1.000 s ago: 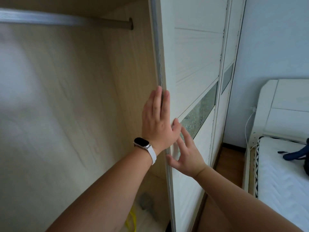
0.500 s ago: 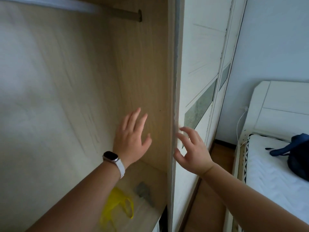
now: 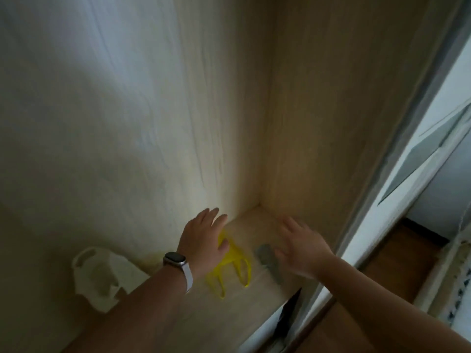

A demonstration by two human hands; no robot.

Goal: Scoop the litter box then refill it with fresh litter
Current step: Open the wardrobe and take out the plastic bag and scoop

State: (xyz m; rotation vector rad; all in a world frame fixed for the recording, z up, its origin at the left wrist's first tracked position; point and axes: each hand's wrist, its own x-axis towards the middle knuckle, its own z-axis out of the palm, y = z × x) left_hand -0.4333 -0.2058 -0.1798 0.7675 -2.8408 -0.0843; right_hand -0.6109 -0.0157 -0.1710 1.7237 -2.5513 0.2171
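I look down into an open wardrobe with a pale wooden floor. A yellow plastic bag lies on that floor near the back corner. My left hand, with a watch on its wrist, hovers over the bag with fingers spread; I cannot tell if it touches it. My right hand is open just right of the bag, over a grey object that is too blurred to name. A white plastic bag stands at the left. No litter box, scoop or litter is in view.
The wardrobe's back panel and right side panel close in the space. The white sliding door's edge runs down the right. Beyond it lie wooden room flooring and a bed's edge.
Both hands left the sliding door's edge and dropped down into the wardrobe toward the yellow bag. My view tilted downward, and the white bag came into sight.
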